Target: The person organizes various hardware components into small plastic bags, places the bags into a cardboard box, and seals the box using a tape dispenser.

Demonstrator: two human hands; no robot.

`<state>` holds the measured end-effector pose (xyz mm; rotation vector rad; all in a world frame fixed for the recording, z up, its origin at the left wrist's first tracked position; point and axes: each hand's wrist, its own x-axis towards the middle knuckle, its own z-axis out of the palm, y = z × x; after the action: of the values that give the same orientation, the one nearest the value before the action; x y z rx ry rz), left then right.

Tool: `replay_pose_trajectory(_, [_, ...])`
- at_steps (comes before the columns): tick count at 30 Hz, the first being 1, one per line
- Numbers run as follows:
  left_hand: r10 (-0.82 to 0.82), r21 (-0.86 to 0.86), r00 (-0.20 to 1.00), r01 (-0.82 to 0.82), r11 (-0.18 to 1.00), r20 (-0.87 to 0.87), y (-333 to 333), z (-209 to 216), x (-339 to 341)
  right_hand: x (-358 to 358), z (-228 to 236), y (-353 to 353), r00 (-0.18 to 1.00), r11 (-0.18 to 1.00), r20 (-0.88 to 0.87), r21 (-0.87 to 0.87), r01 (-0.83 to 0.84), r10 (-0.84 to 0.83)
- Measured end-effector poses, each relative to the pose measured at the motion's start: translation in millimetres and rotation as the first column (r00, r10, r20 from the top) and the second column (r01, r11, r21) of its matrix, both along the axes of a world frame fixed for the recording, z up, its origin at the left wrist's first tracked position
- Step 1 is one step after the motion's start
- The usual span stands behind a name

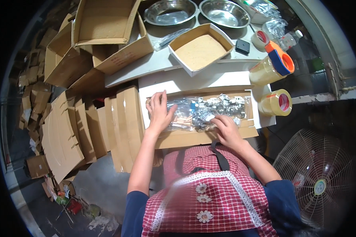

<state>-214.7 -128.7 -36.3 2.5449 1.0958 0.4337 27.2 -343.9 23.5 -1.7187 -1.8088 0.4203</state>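
In front of me lies a long, shallow cardboard box [209, 136] with clear plastic bags of hardware in it. Small wooden dowels [182, 119] show through the plastic at its left end. Shiny metal fittings [229, 103] fill the right part, and a small blue piece [193, 106] lies between. My left hand [159, 114] rests at the box's left end, fingers spread beside the dowels. Over the near side, my right hand [228, 131] has its fingers bent and closed on a clear plastic bag [205, 118]; its thumb is mostly hidden.
Behind the box stand an open carton tray [203, 46], a small black box [242, 47] and two steel bowls [224, 13]. Tape rolls [276, 102] and an orange-blue tape dispenser [280, 59] sit at right. Cardboard boxes [122, 55] crowd the left; a fan [319, 173] stands lower right.
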Motion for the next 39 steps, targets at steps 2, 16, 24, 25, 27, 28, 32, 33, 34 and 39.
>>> replay_pose_trajectory(2, [-0.005,-0.031,0.999,0.003,1.000,-0.047,-9.8,21.0,10.8,8.1,-15.5,-26.3,0.976,0.971,0.006,-0.100,0.219,-0.219])
replay_pose_trajectory(16, [0.059,0.126,0.989,-0.042,0.991,-0.137,-7.4,-2.2,15.2,44.9,-30.9,-42.1,0.793,0.739,0.269,-0.291,0.607,-0.546])
replay_pose_trajectory(24, [0.067,0.151,0.998,-0.064,0.986,-0.011,-6.1,10.0,13.6,79.8,4.5,-4.8,0.813,0.850,0.252,0.193,0.489,-0.525])
replay_pose_trajectory(25, [0.024,0.140,0.999,-0.021,0.990,-0.023,-7.0,14.8,9.4,78.0,7.5,-1.2,0.832,0.880,0.288,0.202,0.430,-0.473])
replay_pose_trajectory(27, [-0.005,0.134,0.999,0.010,0.991,-0.040,-4.6,17.2,1.4,66.6,7.4,-15.8,0.959,0.986,0.267,-0.109,0.126,-0.093])
replay_pose_trajectory(28, [-0.094,0.107,0.996,0.093,0.990,0.008,-1.1,15.5,-3.4,54.3,5.4,-22.6,0.970,0.988,0.238,-0.152,-0.020,0.056])
replay_pose_trajectory(32, [-0.195,-0.010,0.980,0.196,0.981,0.046,-6.2,13.7,6.0,32.1,-20.4,-41.1,0.898,0.954,0.344,-0.218,-0.207,0.273])
replay_pose_trajectory(33, [-0.168,-0.046,0.983,0.171,0.984,0.069,-7.6,7.6,7.0,31.7,-18.7,-36.4,0.893,0.950,0.344,-0.212,-0.227,0.290])
replay_pose_trajectory(34, [-0.163,-0.045,0.984,0.166,0.985,0.069,-7.3,11.4,14.3,33.1,-18.6,-35.2,0.866,0.926,0.346,-0.246,-0.287,0.361])
replay_pose_trajectory(39, [-0.251,-0.205,0.966,0.232,0.951,-0.069,-8.0,33.8,30.2,38.5,-41.8,-48.0,0.918,0.917,0.135,-0.207,-0.342,0.373])
